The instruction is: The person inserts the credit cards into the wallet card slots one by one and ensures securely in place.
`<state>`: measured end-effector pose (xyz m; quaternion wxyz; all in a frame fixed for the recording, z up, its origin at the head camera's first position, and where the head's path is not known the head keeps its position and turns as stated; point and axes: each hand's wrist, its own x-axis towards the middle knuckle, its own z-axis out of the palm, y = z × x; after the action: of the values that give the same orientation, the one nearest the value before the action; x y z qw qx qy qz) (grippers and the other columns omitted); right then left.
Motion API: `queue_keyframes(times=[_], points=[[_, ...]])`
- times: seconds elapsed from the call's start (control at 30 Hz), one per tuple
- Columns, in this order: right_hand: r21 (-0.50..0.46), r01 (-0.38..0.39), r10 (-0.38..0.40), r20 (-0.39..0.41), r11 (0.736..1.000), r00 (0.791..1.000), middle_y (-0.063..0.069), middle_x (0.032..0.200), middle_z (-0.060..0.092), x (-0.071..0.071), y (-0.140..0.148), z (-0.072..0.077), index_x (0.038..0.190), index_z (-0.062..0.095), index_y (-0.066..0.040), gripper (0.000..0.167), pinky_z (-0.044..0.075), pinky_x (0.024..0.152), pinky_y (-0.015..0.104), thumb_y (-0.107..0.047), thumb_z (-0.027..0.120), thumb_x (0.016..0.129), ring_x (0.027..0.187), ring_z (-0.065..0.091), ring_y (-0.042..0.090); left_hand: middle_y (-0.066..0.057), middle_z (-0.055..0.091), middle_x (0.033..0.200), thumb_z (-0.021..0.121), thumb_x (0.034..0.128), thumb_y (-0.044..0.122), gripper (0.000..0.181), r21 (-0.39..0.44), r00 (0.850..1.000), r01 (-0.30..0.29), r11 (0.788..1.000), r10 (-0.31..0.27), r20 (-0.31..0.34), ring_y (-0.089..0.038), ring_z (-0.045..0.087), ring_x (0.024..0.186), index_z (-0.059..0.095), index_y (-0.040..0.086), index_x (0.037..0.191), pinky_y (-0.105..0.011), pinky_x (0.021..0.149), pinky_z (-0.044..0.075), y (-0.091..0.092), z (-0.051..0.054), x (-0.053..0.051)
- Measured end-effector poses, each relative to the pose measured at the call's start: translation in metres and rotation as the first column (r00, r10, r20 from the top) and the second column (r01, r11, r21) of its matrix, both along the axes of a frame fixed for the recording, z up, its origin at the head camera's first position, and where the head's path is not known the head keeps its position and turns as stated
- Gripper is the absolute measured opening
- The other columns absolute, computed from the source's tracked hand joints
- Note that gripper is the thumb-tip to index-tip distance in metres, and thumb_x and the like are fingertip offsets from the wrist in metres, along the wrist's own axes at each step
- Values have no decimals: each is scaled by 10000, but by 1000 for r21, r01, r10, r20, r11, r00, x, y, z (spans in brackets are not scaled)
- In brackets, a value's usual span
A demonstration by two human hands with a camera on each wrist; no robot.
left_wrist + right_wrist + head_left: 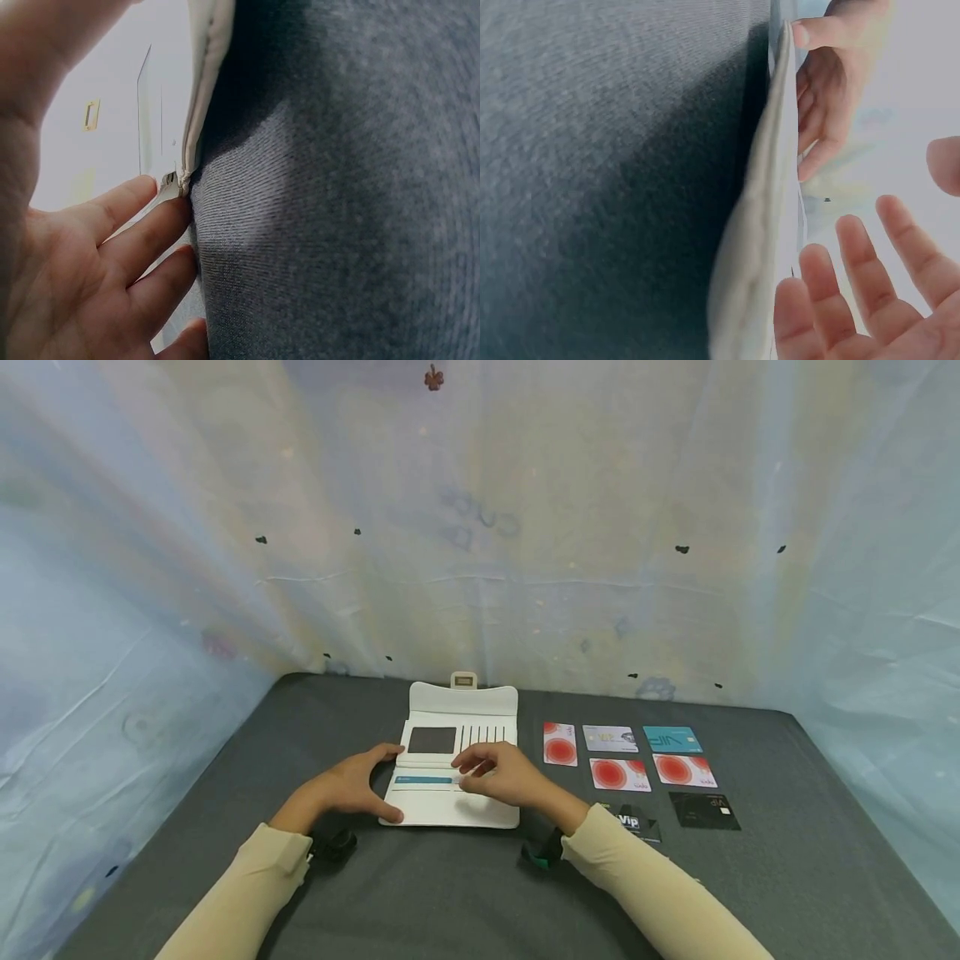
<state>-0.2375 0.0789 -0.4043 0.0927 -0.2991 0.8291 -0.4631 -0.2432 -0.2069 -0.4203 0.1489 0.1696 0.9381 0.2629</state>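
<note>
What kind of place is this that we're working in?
Probably a makeshift tabletop workspace: a dark cloth-covered table, pale patterned sheeting hung behind and at the sides, and an open white wallet with cards laid out nearby.

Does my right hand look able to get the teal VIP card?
Likely yes: your right hand looks empty, and nothing upright stands between it and the teal VIP card, which lies uncovered.

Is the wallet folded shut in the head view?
No, the white wallet lies open, with its card slots and dark window showing.
</note>
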Motion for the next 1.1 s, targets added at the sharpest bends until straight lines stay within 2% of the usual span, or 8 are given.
queue_keyframes(times=[0.17,0.3,0.53,0.77,1.1], points=[[1,-17,17,-17,1000,1000,185,1041,691,3,9,3,1101,680,-10,313,522,746,239,-168,690,832,861,671,224,-176,422,1472,864,610,516,1079,19,1000,8,1000,-8,-1,-406,415,1333,351,134,1478,-597,1005,387,0,-2,1],[15,-17,18,-26,1000,1000,188,1070,684,7,17,7,1115,673,-13,323,533,783,287,-179,684,838,879,670,230,-191,422,1469,867,604,517,1088,31,1000,11,999,-11,0,-419,415,1330,349,133,1481,-601,994,393,0,-3,3],[37,-6,8,-48,999,999,152,1085,684,10,35,14,1132,665,-29,333,538,759,319,-192,679,842,891,668,247,-187,413,1476,868,607,511,1087,29,1000,5,1000,-5,-4,-414,412,1334,344,139,1484,-598,994,396,-1,-4,2],[45,37,-37,-15,998,999,107,1111,671,15,49,19,1151,656,-61,341,538,797,335,-222,685,851,930,650,238,-169,410,1482,870,601,517,1092,23,1000,0,1000,0,-8,-403,407,1341,347,138,1482,-594,1008,386,-1,-3,0],[54,45,-41,-75,998,996,150,1116,672,22,69,24,1142,661,-36,317,561,779,386,-162,692,852,905,664,240,-175,418,1476,871,598,517,1095,22,1000,0,1000,0,-14,-401,413,1337,350,128,1478,-591,1007,388,-1,-3,1]])
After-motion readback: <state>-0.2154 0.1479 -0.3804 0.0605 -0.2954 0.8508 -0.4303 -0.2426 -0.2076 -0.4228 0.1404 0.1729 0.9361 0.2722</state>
